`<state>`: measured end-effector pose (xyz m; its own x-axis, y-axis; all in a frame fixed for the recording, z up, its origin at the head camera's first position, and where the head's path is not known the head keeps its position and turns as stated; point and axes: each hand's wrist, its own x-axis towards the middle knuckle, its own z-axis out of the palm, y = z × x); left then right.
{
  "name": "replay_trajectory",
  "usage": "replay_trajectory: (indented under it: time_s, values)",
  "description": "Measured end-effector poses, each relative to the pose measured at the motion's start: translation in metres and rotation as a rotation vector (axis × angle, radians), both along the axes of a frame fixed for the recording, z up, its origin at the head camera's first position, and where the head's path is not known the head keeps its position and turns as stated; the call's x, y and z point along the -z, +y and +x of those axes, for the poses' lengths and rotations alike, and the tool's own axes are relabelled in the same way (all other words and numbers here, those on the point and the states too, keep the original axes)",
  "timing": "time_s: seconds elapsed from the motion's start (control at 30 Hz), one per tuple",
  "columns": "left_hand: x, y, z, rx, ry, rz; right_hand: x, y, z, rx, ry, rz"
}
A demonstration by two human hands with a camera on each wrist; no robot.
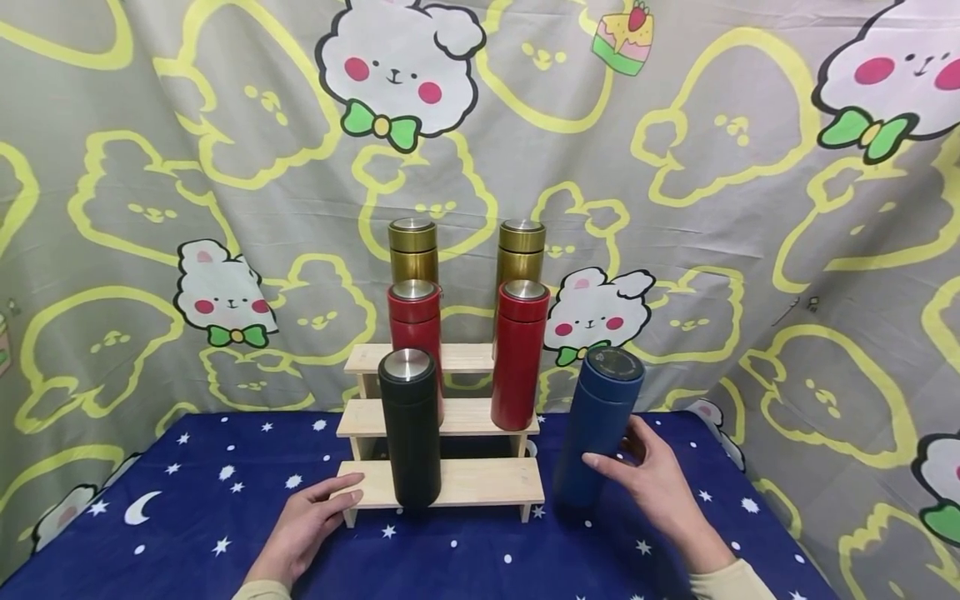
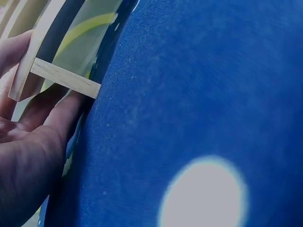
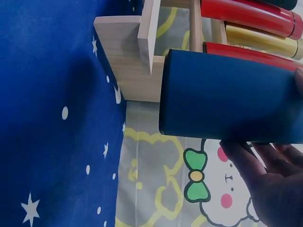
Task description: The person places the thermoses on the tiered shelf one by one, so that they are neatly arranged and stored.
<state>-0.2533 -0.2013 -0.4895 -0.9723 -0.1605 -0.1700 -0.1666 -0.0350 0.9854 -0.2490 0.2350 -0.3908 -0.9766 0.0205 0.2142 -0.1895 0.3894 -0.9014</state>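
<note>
The blue flask stands on the worktop, tilted a little, just beside the right end of the wooden stepped rack. The right hand holds it low on its side: the thumb lies across the front of the body and the fingers curl round the far side. In the right wrist view the same blue flask fills the middle of the picture, with the fingers of that hand under it and the rack's end panel right next to its base. Its dark lid is on, so what it holds cannot be told.

To the left of that hand, the left hand lies on the worktop with fingers nearly straight, its fingertips touching the left front corner of the rack's lowest step; it grips nothing. The left wrist view shows the thumb and fingers against the rack's wooden edge.

Between the two hands, on the lowest step, stands a black flask, upright and capped. Beyond it, on the middle step, are two red flasks, and on the top step two gold flasks, all upright with metal lids closed.

The worktop wears a dark blue cloth with stars and a moon. Behind the rack hangs a grey curtain printed with rabbits.
</note>
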Motion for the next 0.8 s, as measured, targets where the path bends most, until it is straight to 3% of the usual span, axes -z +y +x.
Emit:
replay_trajectory:
  time_s: [0.4,0.8]
  values:
    - [0.0,0.001,-0.001,-0.006,-0.005,-0.002,-0.005,-0.008,0.001,-0.019,0.006,0.008]
    - [0.002,0.002,-0.001,-0.002,0.017,0.02,-0.005,-0.02,-0.001,-0.068,0.069,-0.061]
